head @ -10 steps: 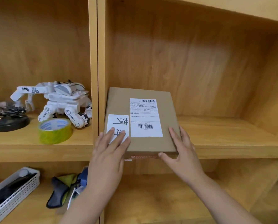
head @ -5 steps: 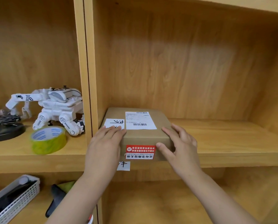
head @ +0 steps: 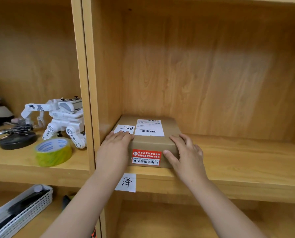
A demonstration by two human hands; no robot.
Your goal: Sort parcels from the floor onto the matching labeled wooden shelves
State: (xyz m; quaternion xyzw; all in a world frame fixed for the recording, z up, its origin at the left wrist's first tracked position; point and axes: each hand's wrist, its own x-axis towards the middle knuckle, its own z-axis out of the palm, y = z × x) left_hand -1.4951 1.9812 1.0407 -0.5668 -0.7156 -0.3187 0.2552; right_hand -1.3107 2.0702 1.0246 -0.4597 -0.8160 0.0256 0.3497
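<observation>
A flat brown cardboard parcel [head: 151, 143] lies on the wooden shelf [head: 237, 165], pushed into its left back corner against the upright. It carries a white shipping label, a handwritten white tag and a red-and-white sticker on its front face. My left hand [head: 115, 150] presses on the parcel's front left corner, covering part of the tag. My right hand [head: 186, 155] grips the front right corner, thumb on the front face. A white paper label [head: 125, 182] with a handwritten character is stuck on the shelf's front edge below the parcel.
In the left compartment stand a white toy robot [head: 60, 119], a yellow-green tape roll [head: 53, 152] and a black round base with tools [head: 16, 140]. Below left sits a white plastic basket [head: 21, 212]. The shelf to the right of the parcel is bare wood.
The parcel has slid deeper onto the shelf, and both hands moved in with it. My view rose, so the paper label on the shelf edge now shows fully.
</observation>
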